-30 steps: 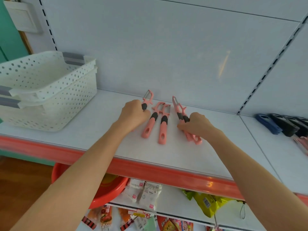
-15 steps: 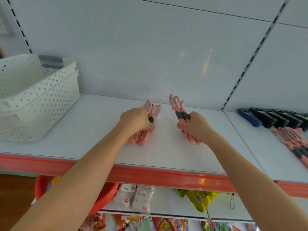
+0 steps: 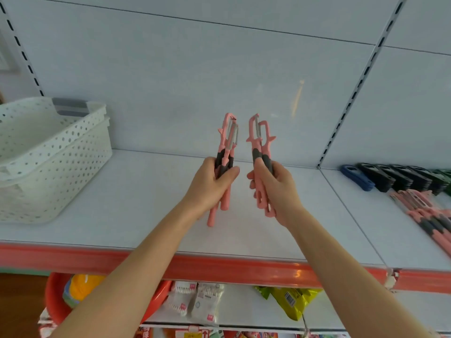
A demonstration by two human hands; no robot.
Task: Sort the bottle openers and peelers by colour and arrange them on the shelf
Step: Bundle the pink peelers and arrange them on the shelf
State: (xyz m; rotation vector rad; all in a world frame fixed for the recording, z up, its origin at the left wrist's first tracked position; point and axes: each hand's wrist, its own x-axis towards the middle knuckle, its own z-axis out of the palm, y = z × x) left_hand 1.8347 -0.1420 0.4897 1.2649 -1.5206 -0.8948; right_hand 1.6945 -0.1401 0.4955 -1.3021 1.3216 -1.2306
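Left hand (image 3: 212,184) was clenched around a bunch of pink peelers (image 3: 228,140) by their dark grips. Right hand (image 3: 275,189) was doing the same with a second bunch (image 3: 258,135). Both bunches were held upright above the shelf (image 3: 146,203), blades up, close together but not touching. A white basket (image 3: 48,154) sat on the shelf to the left. Far right had a row of dark bottle openers (image 3: 390,178), with more peelers (image 3: 429,215) lying just in front.

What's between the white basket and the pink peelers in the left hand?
Only bare shelf: the head view shows nothing lying between the white basket and the pink peelers gripped by the left hand.
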